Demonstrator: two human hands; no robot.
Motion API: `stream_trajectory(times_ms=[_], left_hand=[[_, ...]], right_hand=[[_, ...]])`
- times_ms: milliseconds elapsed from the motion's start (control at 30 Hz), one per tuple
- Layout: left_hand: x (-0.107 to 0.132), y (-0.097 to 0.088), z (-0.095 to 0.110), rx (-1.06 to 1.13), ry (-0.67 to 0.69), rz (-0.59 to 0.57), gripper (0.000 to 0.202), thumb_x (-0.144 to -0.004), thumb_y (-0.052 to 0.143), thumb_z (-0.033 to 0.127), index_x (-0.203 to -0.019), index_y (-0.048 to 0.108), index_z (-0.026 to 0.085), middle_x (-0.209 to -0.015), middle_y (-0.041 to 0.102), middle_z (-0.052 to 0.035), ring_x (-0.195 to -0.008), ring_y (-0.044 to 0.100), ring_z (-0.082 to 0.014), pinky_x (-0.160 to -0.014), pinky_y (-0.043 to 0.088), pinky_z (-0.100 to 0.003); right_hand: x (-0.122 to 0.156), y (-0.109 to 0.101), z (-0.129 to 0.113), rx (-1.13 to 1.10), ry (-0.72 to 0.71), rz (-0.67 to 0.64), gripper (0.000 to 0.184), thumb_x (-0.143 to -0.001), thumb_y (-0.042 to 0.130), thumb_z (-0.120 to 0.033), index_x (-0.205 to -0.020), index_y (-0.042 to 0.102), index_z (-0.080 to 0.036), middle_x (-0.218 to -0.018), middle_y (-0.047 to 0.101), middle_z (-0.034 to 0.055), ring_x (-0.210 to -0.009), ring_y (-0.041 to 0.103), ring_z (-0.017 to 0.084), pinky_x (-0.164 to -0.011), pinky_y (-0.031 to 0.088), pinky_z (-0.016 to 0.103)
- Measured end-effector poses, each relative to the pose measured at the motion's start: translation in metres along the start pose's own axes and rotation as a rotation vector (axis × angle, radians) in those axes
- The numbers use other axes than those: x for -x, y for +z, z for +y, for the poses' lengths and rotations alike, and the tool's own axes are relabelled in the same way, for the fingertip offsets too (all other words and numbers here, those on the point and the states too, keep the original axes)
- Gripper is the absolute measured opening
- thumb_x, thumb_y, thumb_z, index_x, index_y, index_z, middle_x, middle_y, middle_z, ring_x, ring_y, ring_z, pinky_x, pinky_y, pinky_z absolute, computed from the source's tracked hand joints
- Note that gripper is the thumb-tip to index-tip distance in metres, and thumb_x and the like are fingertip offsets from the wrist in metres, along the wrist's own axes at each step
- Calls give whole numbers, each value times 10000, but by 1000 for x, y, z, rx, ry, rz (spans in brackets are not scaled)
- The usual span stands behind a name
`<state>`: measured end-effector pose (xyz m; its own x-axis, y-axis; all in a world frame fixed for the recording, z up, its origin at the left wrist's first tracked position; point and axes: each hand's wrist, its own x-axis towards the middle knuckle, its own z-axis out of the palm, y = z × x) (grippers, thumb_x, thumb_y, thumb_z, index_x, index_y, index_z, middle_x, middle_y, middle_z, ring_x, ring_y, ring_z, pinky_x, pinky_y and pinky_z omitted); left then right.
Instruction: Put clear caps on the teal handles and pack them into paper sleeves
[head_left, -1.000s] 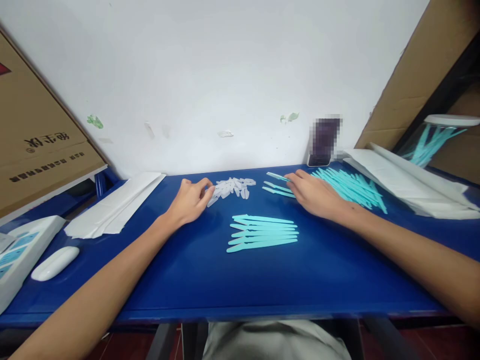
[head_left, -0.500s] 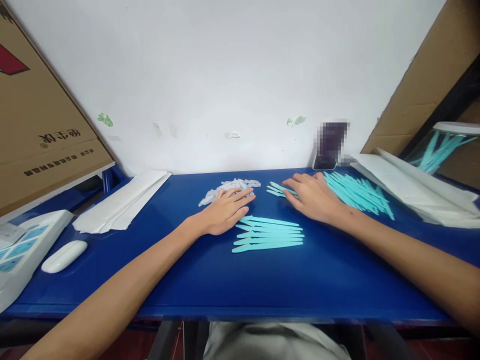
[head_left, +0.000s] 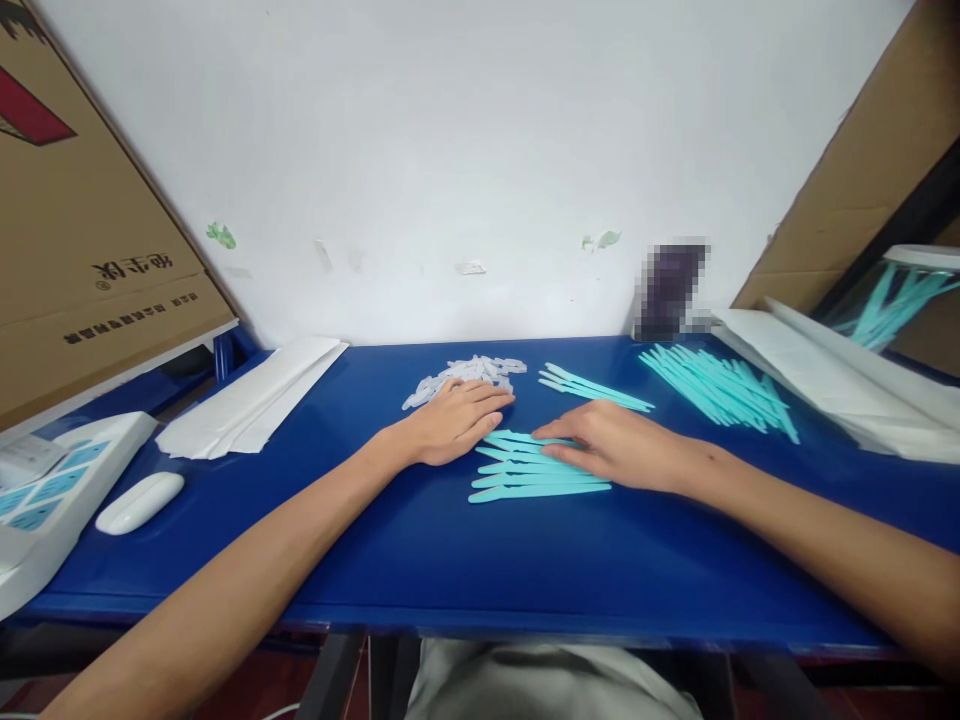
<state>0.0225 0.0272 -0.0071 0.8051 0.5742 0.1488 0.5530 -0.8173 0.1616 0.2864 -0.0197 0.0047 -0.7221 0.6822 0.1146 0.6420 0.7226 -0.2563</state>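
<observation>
My left hand (head_left: 459,420) lies flat and open on the blue table (head_left: 480,560), fingers stretched toward a heap of small clear caps (head_left: 465,375) and touching the left end of a neat row of teal plastic sticks (head_left: 525,480). My right hand (head_left: 611,447) rests palm down on that same row, fingers spread flat over the upper sticks. A few loose teal sticks (head_left: 596,388) lie just beyond my right hand. A large pile of teal sticks (head_left: 720,392) sits at the back right.
White paper sheets (head_left: 251,405) lie at the back left and more white sheets (head_left: 832,380) at the right. A white mouse (head_left: 139,501) and a white tray (head_left: 45,490) are at the left edge. Cardboard boxes (head_left: 90,240) lean on both sides.
My right hand has come back from the loose sticks at the rear and settled on the neat row. My left hand left the caps and flattened beside the row.
</observation>
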Motion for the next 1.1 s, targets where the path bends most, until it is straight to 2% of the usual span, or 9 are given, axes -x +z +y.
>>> stream_trajectory(times_ms=[200, 333, 400, 500, 567, 667, 800, 933, 1100], left_hand=[[1, -1, 0, -41, -14, -38, 531, -1073, 198, 386, -1484, 465, 183, -1524, 467, -107, -1399, 392, -274, -1143, 264, -447], [6, -2, -1, -29, 11, -51, 524, -1075, 208, 365, -1476, 475, 160, -1542, 454, -108, -1432, 375, -260, -1181, 245, -436], [10, -6, 1, -23, 17, -50, 516, -1075, 232, 358, -1450, 507, 136, -1526, 478, -120, -1422, 405, -251, -1185, 271, -415], [17, -13, 4, 0, 26, -34, 477, -1070, 300, 366, -1389, 580, 146, -1466, 553, -112, -1359, 499, -237, -1147, 360, -375], [20, -17, 5, 19, 39, -12, 428, -1063, 351, 368, -1299, 656, 181, -1386, 628, -88, -1289, 571, -231, -1097, 422, -360], [22, -19, 2, 49, 54, 48, 362, -1044, 422, 349, -1092, 752, 207, -1200, 735, -64, -1138, 669, -222, -988, 498, -340], [22, -14, -4, 88, 77, 140, 317, -1016, 488, 328, -936, 771, 208, -1005, 780, -41, -967, 720, -193, -880, 529, -299], [22, -10, -6, 87, 72, 217, 310, -1002, 515, 335, -877, 760, 192, -920, 774, -43, -878, 719, -182, -831, 531, -295], [23, -11, -4, 64, 67, 268, 293, -1002, 514, 338, -902, 743, 186, -898, 757, -54, -855, 701, -181, -818, 525, -309]], right_hand=[[1, -2, 4, 90, 40, -31, 418, -1019, 452, -421, -1254, 716, -197, -958, 735, 96, -823, 679, 226, -670, 446, 310], [4, -6, 9, 106, 77, -27, 379, -999, 499, -385, -1205, 735, -170, -1068, 745, 110, -974, 690, 260, -776, 486, 336], [6, -10, 10, 111, 105, -42, 366, -993, 508, -370, -1175, 744, -158, -1100, 752, 110, -1006, 693, 267, -818, 494, 346], [7, -17, 9, 97, 171, -84, 334, -976, 528, -349, -1124, 758, -158, -1092, 765, 97, -943, 712, 250, -775, 504, 332], [7, -21, 8, 70, 208, -103, 303, -964, 537, -329, -1076, 769, -170, -1031, 779, 81, -871, 717, 231, -734, 499, 315], [8, -25, 8, 71, 229, -121, 303, -959, 530, -346, -1028, 775, -182, -818, 772, 61, -762, 699, 223, -703, 477, 315], [10, -26, 12, 80, 247, -148, 323, -957, 501, -379, -1022, 757, -193, -658, 703, 37, -668, 652, 214, -631, 431, 304], [12, -27, 15, 40, 284, -175, 296, -932, 505, -391, -1018, 720, -207, -710, 703, 33, -587, 600, 186, -571, 392, 294], [15, -25, 20, 126, 248, -163, 233, -912, 516, -345, -998, 672, -197, -962, 693, 87, -828, 641, 232, -671, 430, 307]])
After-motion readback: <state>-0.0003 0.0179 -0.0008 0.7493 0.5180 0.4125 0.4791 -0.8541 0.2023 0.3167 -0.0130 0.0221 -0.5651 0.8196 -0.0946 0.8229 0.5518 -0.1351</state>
